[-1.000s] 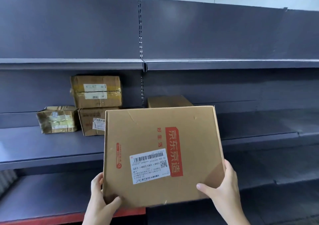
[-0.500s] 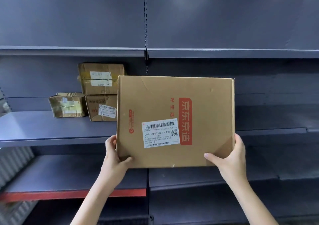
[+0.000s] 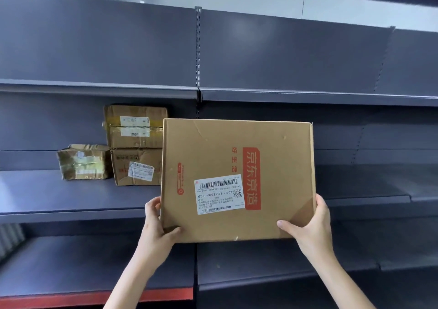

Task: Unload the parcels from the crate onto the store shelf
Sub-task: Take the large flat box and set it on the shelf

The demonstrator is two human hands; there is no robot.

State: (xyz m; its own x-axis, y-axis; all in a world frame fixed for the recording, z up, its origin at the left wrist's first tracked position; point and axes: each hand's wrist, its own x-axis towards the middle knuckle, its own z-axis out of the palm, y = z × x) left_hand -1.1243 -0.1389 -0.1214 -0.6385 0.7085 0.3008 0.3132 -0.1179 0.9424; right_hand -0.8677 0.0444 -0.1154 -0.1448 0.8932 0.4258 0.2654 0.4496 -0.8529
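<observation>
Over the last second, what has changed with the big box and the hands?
The flat cardboard box has been raised from the lower shelf level to the middle shelf, beside the three small parcels. The left hand and right hand keep gripping its bottom corners. The parcels have not moved.

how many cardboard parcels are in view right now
4. The large flat parcel is held up by the left hand and right hand. On the middle shelf: a crumpled parcel, a labelled parcel, and one stacked on it. Others may hide behind the held one.
</observation>
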